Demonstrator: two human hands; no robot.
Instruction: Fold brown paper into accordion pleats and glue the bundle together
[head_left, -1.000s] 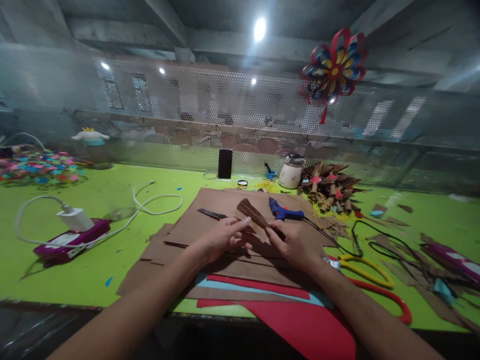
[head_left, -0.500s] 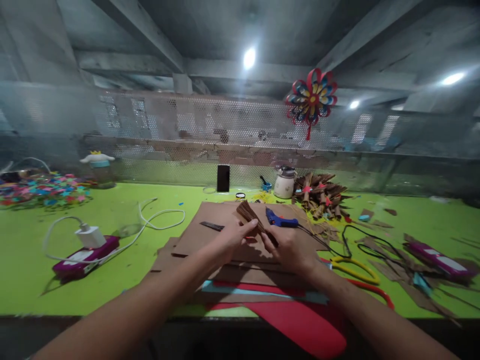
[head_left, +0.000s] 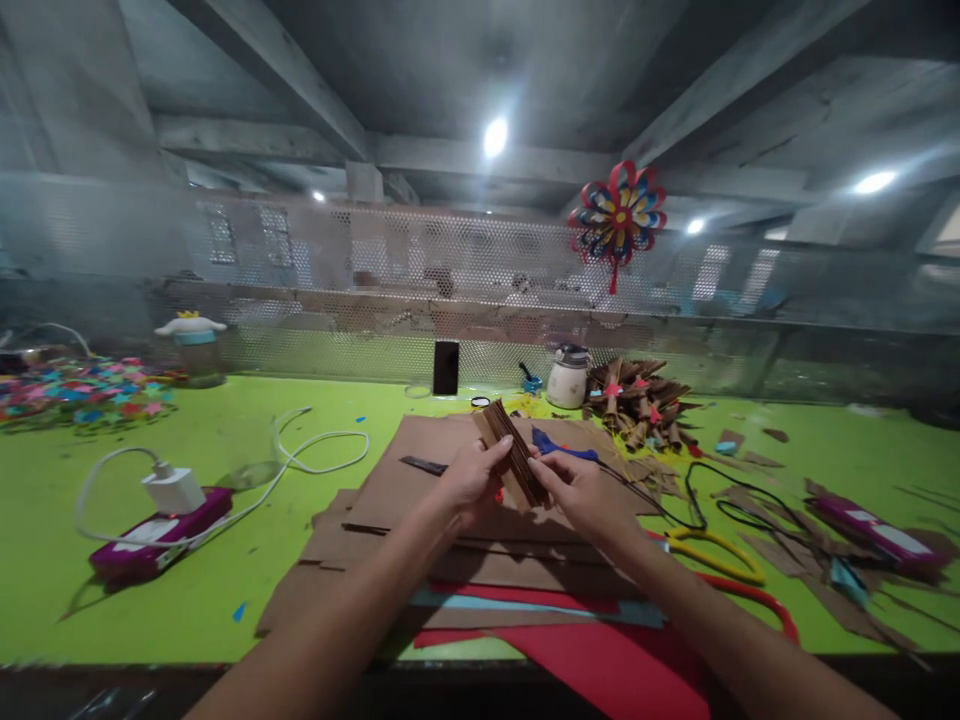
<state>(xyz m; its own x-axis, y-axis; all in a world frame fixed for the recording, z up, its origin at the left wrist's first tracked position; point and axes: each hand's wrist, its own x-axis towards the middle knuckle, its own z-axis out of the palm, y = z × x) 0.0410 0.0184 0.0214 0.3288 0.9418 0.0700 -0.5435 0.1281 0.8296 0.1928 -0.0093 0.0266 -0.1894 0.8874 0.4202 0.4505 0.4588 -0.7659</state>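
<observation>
Pleated paper [head_left: 519, 458], the brown stuff, is up over the brown sheet stack [head_left: 394, 490], tilted, with both hands on it. Left hand [head_left: 474, 480] has it gripped with the thumb on top, and the right hand [head_left: 574, 490] is pinching the other edge with its fingertips. Blue glue gun [head_left: 566, 448] sits on the stack toward its right, and a dark blade [head_left: 424, 465] lies on its left part, one end hidden behind the left hand. Red paper [head_left: 600, 665] pokes out at the stack's near edge. Past the stack's far right corner there's a white jar [head_left: 568, 382] beside a heap of brown rolls [head_left: 641, 400]. Purple power strip [head_left: 135, 555] is on the green surface [head_left: 45, 475], left of the stack.
</observation>
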